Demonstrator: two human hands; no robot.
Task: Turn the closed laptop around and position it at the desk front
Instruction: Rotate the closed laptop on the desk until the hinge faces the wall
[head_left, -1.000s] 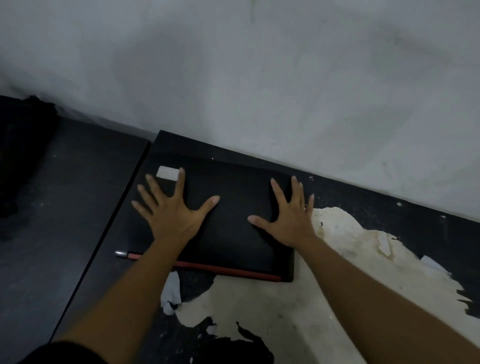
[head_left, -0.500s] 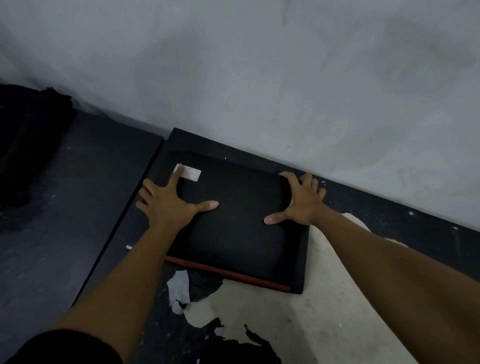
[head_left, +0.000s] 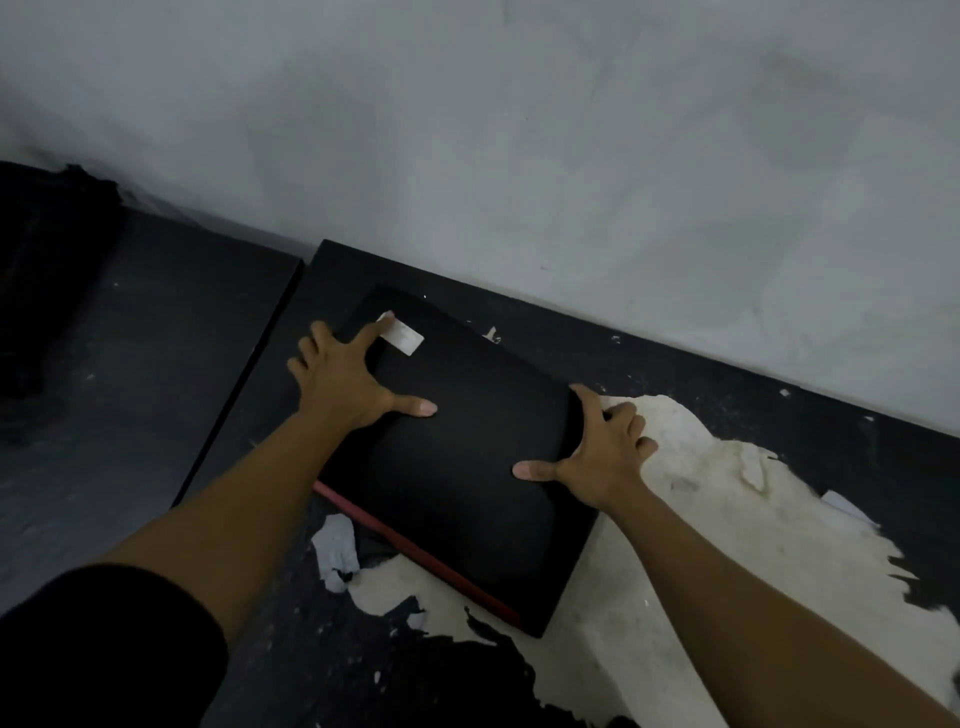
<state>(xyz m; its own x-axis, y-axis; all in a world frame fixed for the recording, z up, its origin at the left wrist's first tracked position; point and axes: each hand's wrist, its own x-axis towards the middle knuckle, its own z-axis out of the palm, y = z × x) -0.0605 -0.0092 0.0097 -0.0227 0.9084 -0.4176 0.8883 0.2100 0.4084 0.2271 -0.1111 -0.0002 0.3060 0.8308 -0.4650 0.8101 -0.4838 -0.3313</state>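
While the closed black laptop (head_left: 467, 457) lies skewed on the peeling desk (head_left: 727, 519), left hand (head_left: 348, 387) and right hand (head_left: 597, 457) clamp its 2 side edges.

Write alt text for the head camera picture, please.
Two bare hands, left hand and right hand, grip opposite sides of a closed black laptop with a red edge, lying askew on a dark desk with peeling cream patches against a grey wall.

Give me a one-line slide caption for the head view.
Left hand and right hand grip the closed black laptop, skewed on the peeling desk.
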